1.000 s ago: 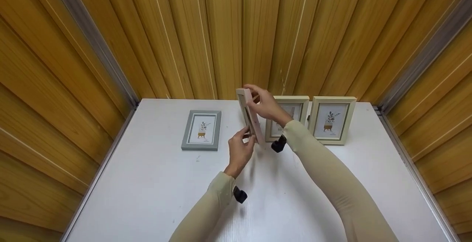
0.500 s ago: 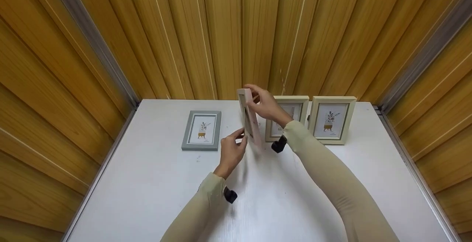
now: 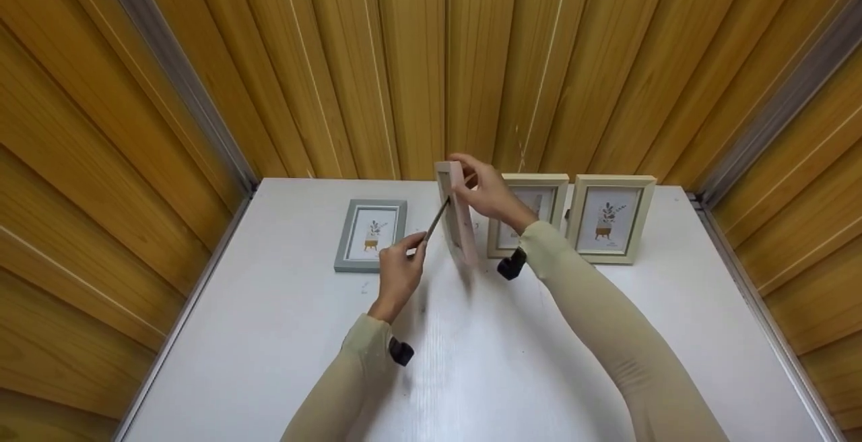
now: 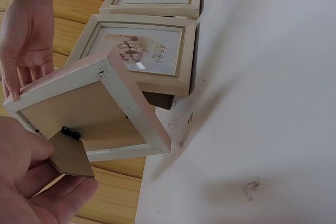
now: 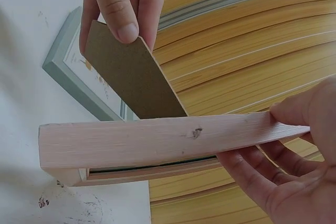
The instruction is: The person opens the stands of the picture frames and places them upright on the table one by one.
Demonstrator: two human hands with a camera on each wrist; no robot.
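Observation:
A pink picture frame is held upright, edge-on to the head view, by my right hand, which grips its upper part. Its brown backing board faces left. My left hand pinches the free end of the frame's flat brown easel stand, which slants out from the backing. A small black hinge joins stand and backing in the left wrist view. The thumb lies on one face of the stand, the fingers on the other.
A grey-green picture frame leans at the left of the white table. Two cream picture frames stand at the right: one partly behind my right hand, the other beside it. Wood-panelled walls enclose the table.
My left hand has moved left, away from the pink frame, swinging its easel stand outward from the back. My right hand keeps its grip, and the frame stays nearly in place.

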